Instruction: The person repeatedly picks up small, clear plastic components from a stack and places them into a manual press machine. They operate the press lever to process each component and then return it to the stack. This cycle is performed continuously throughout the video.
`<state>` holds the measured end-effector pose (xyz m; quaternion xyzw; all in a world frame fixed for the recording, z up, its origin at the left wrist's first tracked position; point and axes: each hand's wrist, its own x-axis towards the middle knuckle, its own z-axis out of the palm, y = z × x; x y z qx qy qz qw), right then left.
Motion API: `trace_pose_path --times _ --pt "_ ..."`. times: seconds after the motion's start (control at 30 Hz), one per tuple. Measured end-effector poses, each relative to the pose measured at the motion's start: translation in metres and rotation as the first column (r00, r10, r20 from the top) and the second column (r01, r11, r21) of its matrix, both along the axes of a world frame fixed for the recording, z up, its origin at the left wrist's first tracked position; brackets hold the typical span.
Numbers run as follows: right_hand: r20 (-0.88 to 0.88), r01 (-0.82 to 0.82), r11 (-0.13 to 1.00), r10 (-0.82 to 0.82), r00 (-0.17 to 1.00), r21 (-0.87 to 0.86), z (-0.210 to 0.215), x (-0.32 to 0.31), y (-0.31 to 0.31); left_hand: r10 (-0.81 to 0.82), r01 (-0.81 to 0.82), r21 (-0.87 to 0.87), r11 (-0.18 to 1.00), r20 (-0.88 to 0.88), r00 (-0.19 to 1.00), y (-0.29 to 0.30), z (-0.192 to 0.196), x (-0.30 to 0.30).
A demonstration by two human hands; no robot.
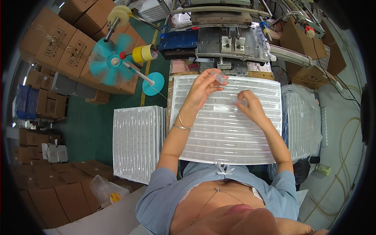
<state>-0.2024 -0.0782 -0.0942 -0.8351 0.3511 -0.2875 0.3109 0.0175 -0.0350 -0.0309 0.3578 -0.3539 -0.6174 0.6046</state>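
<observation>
My left hand (201, 91) is raised over the far part of a large white ribbed tray (231, 150). Its thumb and fingers are closed on a small clear plastic piece (219, 78), whose exact kind I cannot make out. To the right, my right hand (252, 107) hovers low over the middle of the same tray, slightly blurred. Its thumb and fingers are bent toward each other around something pale and too small to name. Small clear pieces lie in long rows across the tray, which rests in front of my body.
A metal machine with a clamp (226, 43) stands just beyond the tray. More ribbed trays are stacked at left (135, 145), with a plastic-wrapped stack (303, 117) at right. A turquoise fan (113, 62) and cardboard boxes (58, 43) occupy the far left; a hose (340, 156) hangs at right.
</observation>
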Motion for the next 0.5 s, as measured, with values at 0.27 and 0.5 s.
trace_pose_path --times 0.27,0.5 --pt "0.313 0.093 0.918 -0.225 0.923 0.386 0.005 0.002 -0.036 -0.032 0.027 -0.023 0.999 -0.279 0.96 -0.008 -0.03 0.029" --pt "0.473 0.03 0.87 -0.297 0.83 0.492 0.034 0.007 -0.054 0.391 -0.241 -0.311 0.919 0.651 0.651 -0.02 -0.026 0.015"
